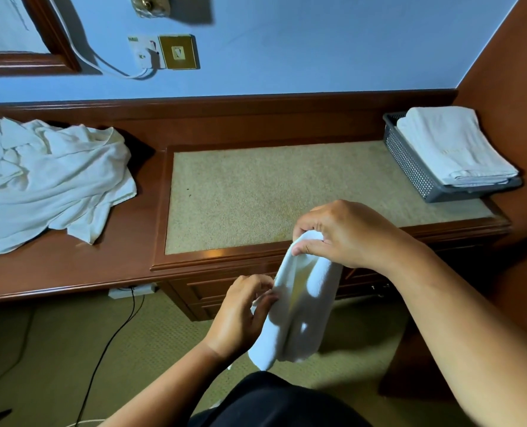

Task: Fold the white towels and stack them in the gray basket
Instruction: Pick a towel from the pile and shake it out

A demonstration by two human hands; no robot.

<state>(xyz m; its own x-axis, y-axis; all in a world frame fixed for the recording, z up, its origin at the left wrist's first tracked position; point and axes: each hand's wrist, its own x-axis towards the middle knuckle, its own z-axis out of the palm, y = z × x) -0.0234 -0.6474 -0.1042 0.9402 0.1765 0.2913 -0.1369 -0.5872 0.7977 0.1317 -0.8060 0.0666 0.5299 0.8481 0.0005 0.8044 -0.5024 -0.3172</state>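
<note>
The only lettering is a faint gold mark stitched on the top of the folded towels [450,143] at the upper right, too pale to read. The brass plate [179,52] on the wall at upper centre bears a small mark that cannot be read either. Beside it, a white socket [146,52] holds a plug with a white cable [102,61] running up to the left.

The right hand [342,235], at centre right, has a closed grip. Its thumb and curled fingers pinch the top end of a white towel [299,306] just over the front edge of the bench [240,186]. The left hand [240,315], lower centre, also has a closed grip. Its curled fingers pinch the towel's left edge about halfway down.

The towel hangs between the two hands in front of the bench drawers. It is doubled lengthwise into a trough, with a yellowish tint in the crease, and its lower end is free above the carpet.

The gray basket [410,167] stands at the right end of the bench against the wooden side panel. The folded towels are stacked inside it and rise above its rim.

A loose pile [46,177] of unfolded white towels lies on the lower bench surface at the left, well apart from the basket. Below the bench a power strip [133,291] sits at the floor, with a black cable [111,340] trailing toward the lower left.
</note>
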